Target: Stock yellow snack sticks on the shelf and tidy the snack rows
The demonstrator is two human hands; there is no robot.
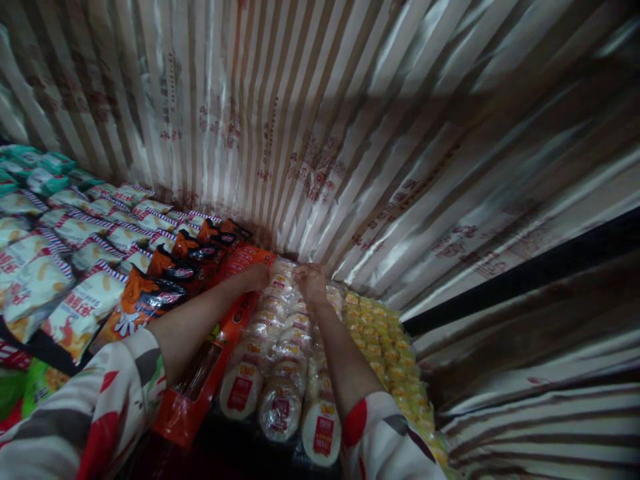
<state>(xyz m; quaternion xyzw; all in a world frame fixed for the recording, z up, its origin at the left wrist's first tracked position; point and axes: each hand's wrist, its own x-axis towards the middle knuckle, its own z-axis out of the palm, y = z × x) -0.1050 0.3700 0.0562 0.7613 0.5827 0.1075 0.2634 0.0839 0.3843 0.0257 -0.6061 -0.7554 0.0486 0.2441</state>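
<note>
Patterned sleeves (117,407) lie nearest as we reach over rows of wrapped round cakes (280,410).
From the head, we see the cakes between orange packaging (237,323) and small yellow packs (400,373); our left grip (258,277) and right grip (311,281) are near their far end, the right one curled, though we cannot tell whether either is grasping anything.

Head view: both arms extended, patterned sleeves. Left hand (257,277) at the far end of the rows of round wrapped packs (280,408), near an orange package (237,320); right hand (311,283), fingers curled, just right of it. Grip unclear on both. Yellow packets (407,363) lie right of the rows; black-and-orange bags (145,297), then white bags (93,297), lie left. Striped sheeting (320,120) behind.
</note>
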